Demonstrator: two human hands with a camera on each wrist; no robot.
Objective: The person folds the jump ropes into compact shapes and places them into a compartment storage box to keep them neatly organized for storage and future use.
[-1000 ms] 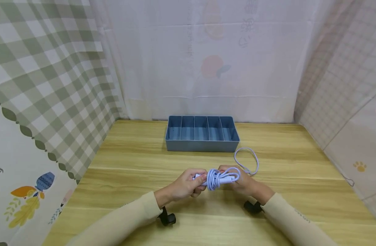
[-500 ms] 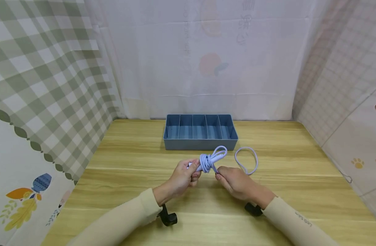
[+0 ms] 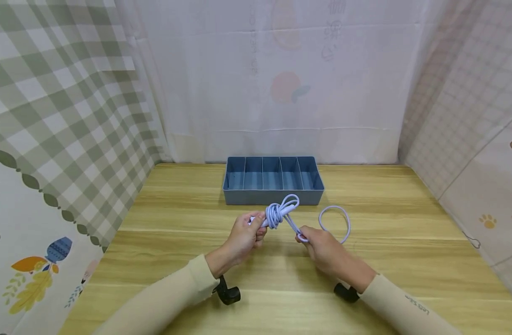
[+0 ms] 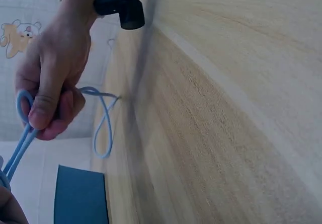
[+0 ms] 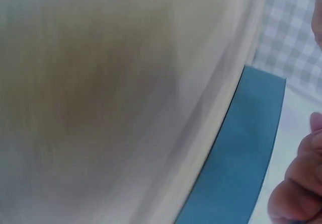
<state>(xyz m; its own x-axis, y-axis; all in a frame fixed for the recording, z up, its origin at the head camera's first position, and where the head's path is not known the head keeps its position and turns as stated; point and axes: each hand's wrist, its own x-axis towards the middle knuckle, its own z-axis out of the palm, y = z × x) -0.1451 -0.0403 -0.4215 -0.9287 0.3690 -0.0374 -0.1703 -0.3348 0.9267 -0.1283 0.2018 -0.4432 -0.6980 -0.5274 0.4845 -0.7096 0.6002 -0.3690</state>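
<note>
A pale lavender cord [image 3: 274, 216] is wound in several turns round a rod-like handle [image 3: 287, 210] of the same colour. My left hand [image 3: 242, 235] grips the handle's near-left end, thumb on top. A looped end sticks out at the upper right of the bundle. My right hand [image 3: 324, 249] pinches a doubled strand that runs down from the windings; this shows again in the left wrist view, where the strand [image 4: 19, 153] stretches between the two hands. Beyond the right hand a loose loop of cord [image 3: 335, 207] trails on the table. In the right wrist view the cord is hidden.
Behind the hands stands a blue-grey box [image 3: 274, 197] with several narrow compartments in a row. The wood-grain table [image 3: 184, 204] has a pale curtain [image 3: 222, 83] at its back, a checked cloth [image 3: 80, 107] on the left and another cloth [image 3: 461, 153] on the right.
My right hand has drawn away from the bundle, pulling a doubled strand out between the hands. The left hand has shifted left and a little away from me, and the handle has tilted upward.
</note>
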